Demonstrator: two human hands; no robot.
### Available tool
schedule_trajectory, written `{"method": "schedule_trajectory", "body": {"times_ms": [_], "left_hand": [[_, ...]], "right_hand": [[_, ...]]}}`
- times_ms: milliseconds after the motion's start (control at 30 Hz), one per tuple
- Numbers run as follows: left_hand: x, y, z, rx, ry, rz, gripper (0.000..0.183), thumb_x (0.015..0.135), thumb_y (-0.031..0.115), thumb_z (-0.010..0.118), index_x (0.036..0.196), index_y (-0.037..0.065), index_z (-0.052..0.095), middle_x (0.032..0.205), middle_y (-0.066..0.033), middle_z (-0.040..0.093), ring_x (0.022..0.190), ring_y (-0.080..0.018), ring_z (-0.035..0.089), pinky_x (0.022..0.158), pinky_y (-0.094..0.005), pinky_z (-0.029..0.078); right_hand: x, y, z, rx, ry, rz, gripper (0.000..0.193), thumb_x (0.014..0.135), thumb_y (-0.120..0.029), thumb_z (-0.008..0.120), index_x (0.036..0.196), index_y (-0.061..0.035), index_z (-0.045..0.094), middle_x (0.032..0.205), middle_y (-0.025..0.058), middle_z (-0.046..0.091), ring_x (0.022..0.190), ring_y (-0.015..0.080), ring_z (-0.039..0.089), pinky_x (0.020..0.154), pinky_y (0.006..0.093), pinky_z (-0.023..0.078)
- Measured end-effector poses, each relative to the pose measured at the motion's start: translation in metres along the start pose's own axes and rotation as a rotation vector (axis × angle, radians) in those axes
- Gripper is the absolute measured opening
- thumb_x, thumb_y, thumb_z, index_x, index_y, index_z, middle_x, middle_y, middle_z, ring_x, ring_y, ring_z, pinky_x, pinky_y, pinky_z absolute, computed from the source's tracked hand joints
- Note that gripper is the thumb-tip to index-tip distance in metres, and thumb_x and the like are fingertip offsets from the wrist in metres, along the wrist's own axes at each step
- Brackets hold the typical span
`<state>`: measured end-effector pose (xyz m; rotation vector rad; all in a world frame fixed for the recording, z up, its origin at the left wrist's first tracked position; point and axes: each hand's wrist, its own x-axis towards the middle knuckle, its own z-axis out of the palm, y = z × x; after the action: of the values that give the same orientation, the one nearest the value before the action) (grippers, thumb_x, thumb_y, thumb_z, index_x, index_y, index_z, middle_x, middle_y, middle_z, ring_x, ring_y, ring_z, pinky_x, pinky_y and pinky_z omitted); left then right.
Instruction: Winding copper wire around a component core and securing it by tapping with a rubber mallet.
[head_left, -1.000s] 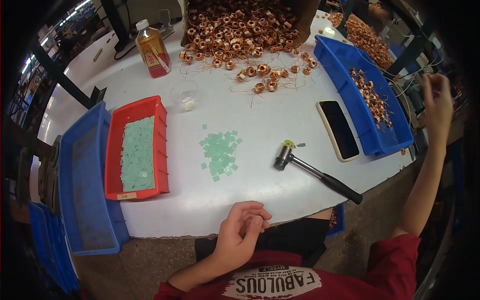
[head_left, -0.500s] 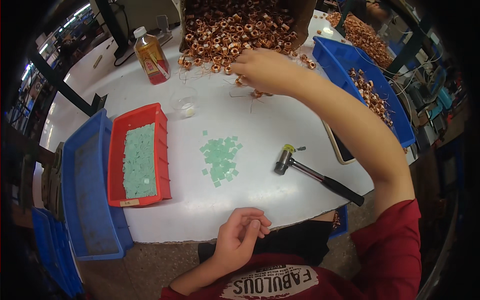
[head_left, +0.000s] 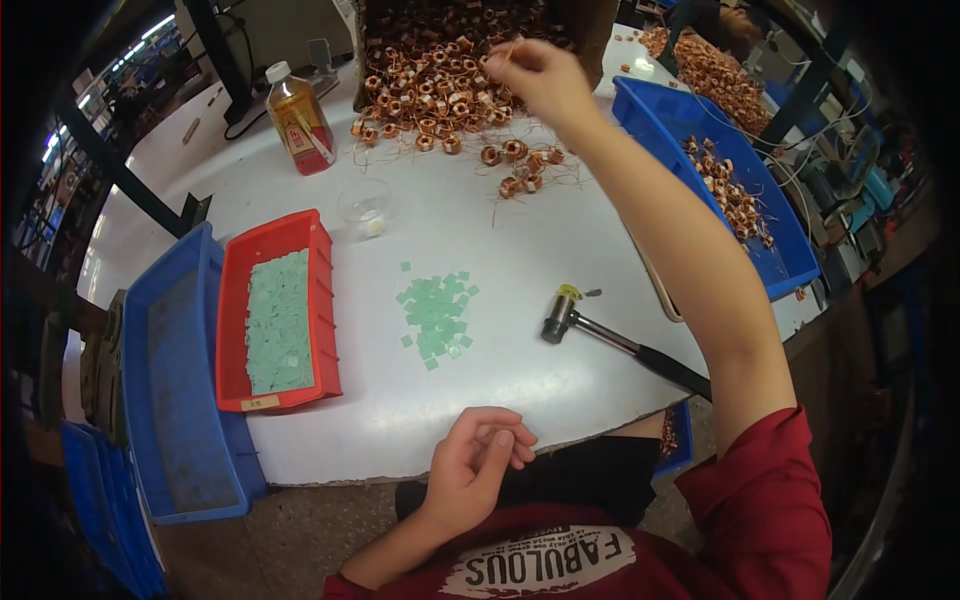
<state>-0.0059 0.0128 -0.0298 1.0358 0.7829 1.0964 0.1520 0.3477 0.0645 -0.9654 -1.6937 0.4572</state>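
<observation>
My right hand (head_left: 545, 82) reaches over the far side of the table, at the heap of copper-wire coils (head_left: 435, 85) spilling from a cardboard box (head_left: 592, 50). Its thumb and fingers are pinched together. A thin copper-coloured wire shows at the fingertips, but what they grip is too small to make out. Below this hand, a small group of loose coils (head_left: 515, 165) lies on the white table (head_left: 330, 440). My left hand (head_left: 475, 465) is loosely curled at the near table edge, with nothing visible in it. Thin green squares (head_left: 437, 315) lie scattered on the table beyond it.
A red bin (head_left: 325, 300) of green squares stands left, beside a blue tray (head_left: 180, 370). Behind are a bottle (head_left: 300, 120) and clear cup (head_left: 366, 205). A hammer (head_left: 615, 340) lies right. Another blue tray (head_left: 800, 275) holds coils at far right. A person (head_left: 735, 25) is beyond.
My right hand has risen and moved farther back from the front of the heap, uncovering the small group of coils. My left hand stays about where it was. The view has shifted slightly.
</observation>
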Motion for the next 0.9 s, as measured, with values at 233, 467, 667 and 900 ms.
{"method": "schedule_trajectory", "body": {"times_ms": [233,467,667,900], "left_hand": [[-0.004,0.014,-0.004,-0.083,0.058,0.037,0.017,0.095,0.004,0.046,0.111,-0.002,0.047,0.094,-0.0116,0.061,0.081,-0.013,0.057,0.072,-0.0255,0.047],[0.011,0.021,-0.01,-0.387,-0.062,-0.064,0.047,0.091,0.012,0.059,0.131,-0.005,0.041,0.116,-0.012,0.057,0.112,-0.0168,0.051,0.095,-0.0281,0.042],[0.012,0.01,0.002,-0.378,-0.12,-0.077,0.044,0.091,0.008,0.059,0.129,-0.006,0.044,0.119,-0.0145,0.057,0.105,-0.0175,0.057,0.091,-0.0287,0.047],[0.003,0.011,-0.003,-0.663,-0.262,-0.286,0.038,0.091,0.013,0.058,0.121,-0.005,0.045,0.117,-0.0241,0.054,0.098,-0.0263,0.062,0.063,-0.0289,0.058]], "right_hand": [[-0.052,-0.094,-0.071,0.304,-0.145,0.044,0.036,0.085,-0.019,0.068,0.114,-0.0006,0.058,0.093,0.0066,0.066,0.082,0.0119,0.061,0.074,0.0241,0.048],[-0.221,-0.144,-0.063,0.806,-0.654,0.951,0.027,0.081,0.005,0.066,0.101,-0.0034,0.049,0.094,0.0066,0.063,0.091,0.0128,0.062,0.079,0.0248,0.051],[-0.249,-0.141,-0.064,0.524,-0.578,0.668,0.032,0.079,-0.001,0.071,0.101,-0.0043,0.048,0.09,0.0042,0.063,0.082,0.0109,0.06,0.077,0.0244,0.044],[-0.248,-0.128,-0.072,0.047,-0.49,0.151,0.041,0.071,-0.001,0.073,0.108,-0.0018,0.055,0.08,0.0049,0.062,0.07,0.0094,0.057,0.055,0.0217,0.038]]}}
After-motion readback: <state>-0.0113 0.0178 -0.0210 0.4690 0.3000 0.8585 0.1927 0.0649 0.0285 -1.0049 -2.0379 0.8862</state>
